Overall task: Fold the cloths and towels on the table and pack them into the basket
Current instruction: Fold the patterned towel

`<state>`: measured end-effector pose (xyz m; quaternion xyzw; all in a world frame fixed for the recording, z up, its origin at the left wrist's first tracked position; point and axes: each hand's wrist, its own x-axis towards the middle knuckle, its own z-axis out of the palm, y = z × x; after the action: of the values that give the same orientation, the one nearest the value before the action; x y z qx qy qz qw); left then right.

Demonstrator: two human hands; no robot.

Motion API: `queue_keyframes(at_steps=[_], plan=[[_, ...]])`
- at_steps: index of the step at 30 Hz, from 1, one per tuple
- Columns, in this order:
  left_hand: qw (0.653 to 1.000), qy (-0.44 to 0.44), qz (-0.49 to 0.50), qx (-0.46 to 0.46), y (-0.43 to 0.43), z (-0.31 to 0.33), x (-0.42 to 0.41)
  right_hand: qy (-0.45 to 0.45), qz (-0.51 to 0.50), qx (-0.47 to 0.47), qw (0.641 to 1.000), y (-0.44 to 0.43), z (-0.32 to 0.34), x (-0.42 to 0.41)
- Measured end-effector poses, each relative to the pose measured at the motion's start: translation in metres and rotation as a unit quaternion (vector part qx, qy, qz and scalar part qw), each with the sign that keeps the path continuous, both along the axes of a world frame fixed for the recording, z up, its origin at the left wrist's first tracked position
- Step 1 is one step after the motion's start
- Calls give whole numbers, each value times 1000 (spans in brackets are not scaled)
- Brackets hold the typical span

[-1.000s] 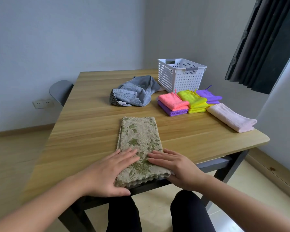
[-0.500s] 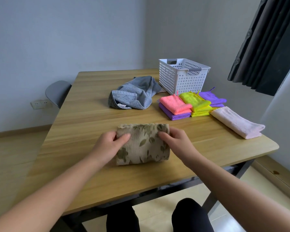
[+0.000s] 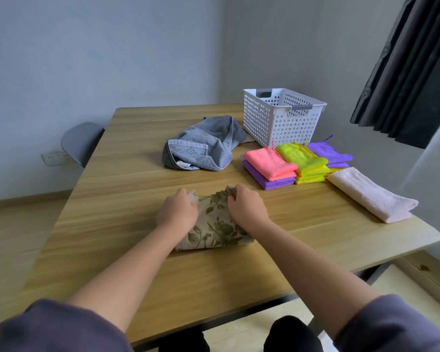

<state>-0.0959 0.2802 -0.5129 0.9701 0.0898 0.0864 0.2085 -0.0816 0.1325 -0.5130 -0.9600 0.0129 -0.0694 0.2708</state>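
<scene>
A beige floral towel (image 3: 214, 227) lies folded in the middle of the wooden table (image 3: 117, 199). My left hand (image 3: 177, 210) grips its far left part and my right hand (image 3: 247, 205) grips its far right part, fingers curled into the cloth. A grey towel (image 3: 206, 146) lies crumpled farther back. Folded pink (image 3: 269, 161), yellow (image 3: 302, 157) and purple (image 3: 327, 152) cloths are stacked at the right, beside a folded pale pink towel (image 3: 371, 194). The white perforated basket (image 3: 274, 118) stands at the back right.
A grey chair (image 3: 80, 141) stands at the table's left far side. A dark curtain (image 3: 412, 67) hangs at the right. The table's right edge runs close to the pale pink towel.
The long floral towel was folded in half away from me, and both hands moved from its near end to its far end, where they now clutch the cloth.
</scene>
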Motion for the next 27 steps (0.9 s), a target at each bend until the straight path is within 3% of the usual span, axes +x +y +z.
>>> queue_keyframes(at_steps=[3, 6, 9, 11, 13, 16, 21, 23, 25, 27], plan=[[996, -20, 18, 81, -6, -5, -4, -31, -2, -98, 995, 7, -5, 0], [975, -106, -9, 193, 0, -9, -6, -81, -4, -180, 980, 1, -2, 1], [966, -167, -81, 178, 8, -6, -10, -136, 56, -184, 972, -5, 1, -5], [972, -105, -143, 156, 6, -10, -13, -106, 137, -132, 976, -1, -5, -14], [972, 15, -182, 146, 4, -20, -16, -32, 192, -154, 969, 1, -19, -24], [968, 103, -183, 136, 8, -28, -14, 31, 200, -172, 964, -4, -28, -25], [968, 100, -187, 136, 7, -25, -22, 28, 203, -183, 962, -4, -25, -30], [968, 53, -199, 142, 9, -26, -31, 3, 209, -185, 960, -10, -25, -36], [958, -7, -241, 154, 15, -26, -45, -39, 242, -176, 953, -19, -22, -46], [943, 6, -298, 148, 19, -27, -61, -27, 300, -168, 939, -29, -20, -59]])
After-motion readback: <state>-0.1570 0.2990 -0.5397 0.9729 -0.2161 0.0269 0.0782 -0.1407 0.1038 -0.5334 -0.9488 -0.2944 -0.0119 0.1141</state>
